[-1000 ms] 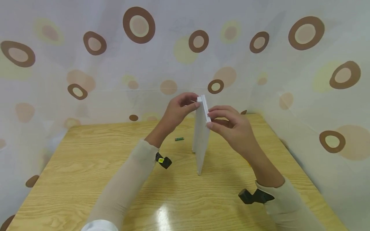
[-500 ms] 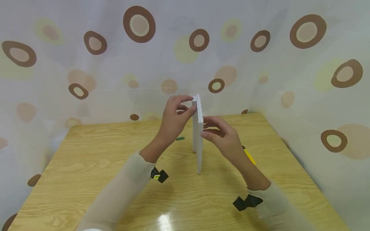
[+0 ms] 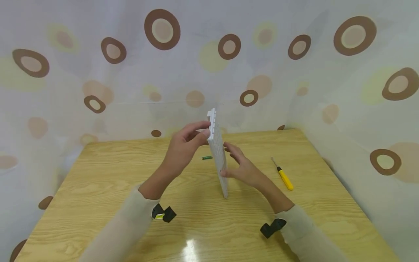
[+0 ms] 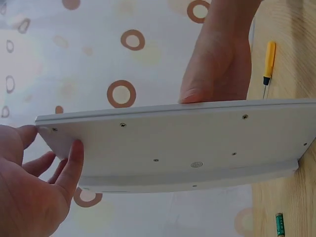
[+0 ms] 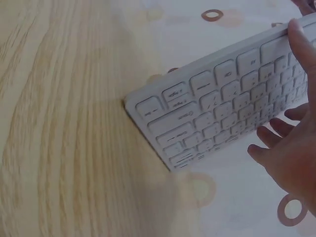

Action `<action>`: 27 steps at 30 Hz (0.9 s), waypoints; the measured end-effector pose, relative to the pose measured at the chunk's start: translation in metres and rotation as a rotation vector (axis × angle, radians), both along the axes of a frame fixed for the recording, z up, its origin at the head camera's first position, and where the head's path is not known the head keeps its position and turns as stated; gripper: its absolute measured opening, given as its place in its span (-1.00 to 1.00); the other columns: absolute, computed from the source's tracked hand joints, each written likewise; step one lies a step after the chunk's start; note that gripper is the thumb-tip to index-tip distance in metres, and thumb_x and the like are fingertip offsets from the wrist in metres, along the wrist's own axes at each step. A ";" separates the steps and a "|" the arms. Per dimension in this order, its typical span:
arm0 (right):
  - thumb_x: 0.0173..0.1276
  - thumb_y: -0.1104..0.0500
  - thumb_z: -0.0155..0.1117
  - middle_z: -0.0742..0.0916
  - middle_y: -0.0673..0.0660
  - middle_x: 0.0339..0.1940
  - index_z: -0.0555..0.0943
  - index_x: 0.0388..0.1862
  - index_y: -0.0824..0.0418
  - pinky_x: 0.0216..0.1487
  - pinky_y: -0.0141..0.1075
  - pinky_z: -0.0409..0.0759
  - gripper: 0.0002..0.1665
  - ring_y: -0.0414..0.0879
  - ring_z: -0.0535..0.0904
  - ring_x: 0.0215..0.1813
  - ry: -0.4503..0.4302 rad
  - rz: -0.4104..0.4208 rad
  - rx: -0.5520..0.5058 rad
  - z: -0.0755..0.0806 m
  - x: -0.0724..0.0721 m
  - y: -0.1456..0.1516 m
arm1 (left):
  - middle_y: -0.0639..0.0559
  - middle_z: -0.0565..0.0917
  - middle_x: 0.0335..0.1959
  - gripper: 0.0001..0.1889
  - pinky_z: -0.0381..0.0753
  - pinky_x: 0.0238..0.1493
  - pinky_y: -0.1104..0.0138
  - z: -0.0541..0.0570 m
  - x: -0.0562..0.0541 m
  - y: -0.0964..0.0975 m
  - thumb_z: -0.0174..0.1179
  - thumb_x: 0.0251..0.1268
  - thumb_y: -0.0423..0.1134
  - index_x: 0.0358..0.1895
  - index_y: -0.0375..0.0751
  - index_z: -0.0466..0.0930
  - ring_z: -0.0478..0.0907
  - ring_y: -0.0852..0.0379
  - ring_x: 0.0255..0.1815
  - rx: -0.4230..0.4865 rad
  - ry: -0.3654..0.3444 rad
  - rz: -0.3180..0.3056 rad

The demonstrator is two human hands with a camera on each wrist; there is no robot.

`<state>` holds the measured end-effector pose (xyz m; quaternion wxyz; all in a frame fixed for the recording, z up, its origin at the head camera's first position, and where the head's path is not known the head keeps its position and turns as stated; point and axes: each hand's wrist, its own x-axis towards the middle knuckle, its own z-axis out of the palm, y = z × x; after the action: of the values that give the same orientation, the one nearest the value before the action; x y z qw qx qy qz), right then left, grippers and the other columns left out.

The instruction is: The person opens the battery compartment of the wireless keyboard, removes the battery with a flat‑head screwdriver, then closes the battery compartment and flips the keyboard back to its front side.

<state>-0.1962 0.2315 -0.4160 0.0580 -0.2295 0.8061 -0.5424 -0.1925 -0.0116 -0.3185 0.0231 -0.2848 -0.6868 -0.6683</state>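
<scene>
A white keyboard [image 3: 216, 153] stands on one short end on the table, leaning left in the head view. Its screwed underside shows in the left wrist view, its keys [image 5: 224, 94] in the right wrist view. The left hand [image 3: 181, 147] pinches the raised end, with a fingertip [image 4: 76, 148] against the underside. Lower down, on the key side, is the right hand [image 3: 243, 167]. Its thumb [image 5: 301, 44] touches the keyboard's long edge while its other fingers [image 5: 269, 136] are spread, apart from the keys.
A yellow-handled screwdriver [image 3: 285, 178] lies on the wooden table [image 3: 131, 174], right of the keyboard. Behind the keyboard lies a green battery [image 3: 207, 157]. A patterned curtain [image 3: 183, 72] hangs behind the table and along its sides.
The keyboard's top has tilted left and its key face has turned into view. The left hand has moved left with it; the right hand has slid down, uncovering the screwdriver.
</scene>
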 end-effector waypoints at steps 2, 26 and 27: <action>0.18 -0.24 0.51 0.03 0.02 0.67 -0.10 0.68 -0.05 0.56 0.28 -0.09 0.31 0.11 -0.09 0.67 -0.039 0.024 0.027 -0.006 -0.004 0.000 | -0.11 0.67 0.10 -0.62 0.64 0.15 0.16 0.001 0.001 -0.007 0.18 0.50 -0.15 0.30 -0.09 0.56 0.70 0.00 -0.03 0.001 -0.026 -0.017; -0.03 -0.02 0.65 -0.06 0.22 0.65 -0.21 0.68 0.18 0.52 0.27 0.03 0.54 0.19 -0.10 0.63 0.028 0.045 0.345 -0.012 -0.022 -0.021 | -0.16 0.53 0.36 -0.47 0.58 0.22 0.25 -0.021 0.004 -0.081 0.18 0.49 -0.22 0.47 -0.15 0.39 0.67 0.05 0.15 -0.034 -0.198 -0.068; -0.05 -0.03 0.65 -0.07 0.23 0.66 -0.22 0.68 0.20 0.52 0.27 0.04 0.55 0.19 -0.11 0.63 0.024 0.048 0.355 -0.011 -0.022 -0.021 | -0.16 0.53 0.37 -0.47 0.58 0.22 0.25 -0.023 0.004 -0.084 0.17 0.50 -0.22 0.47 -0.16 0.38 0.67 0.05 0.16 -0.032 -0.209 -0.072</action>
<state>-0.2185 0.2107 -0.4273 0.1007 -0.2413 0.8842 -0.3872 -0.1880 -0.0954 -0.3415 -0.0773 -0.2382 -0.6854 -0.6837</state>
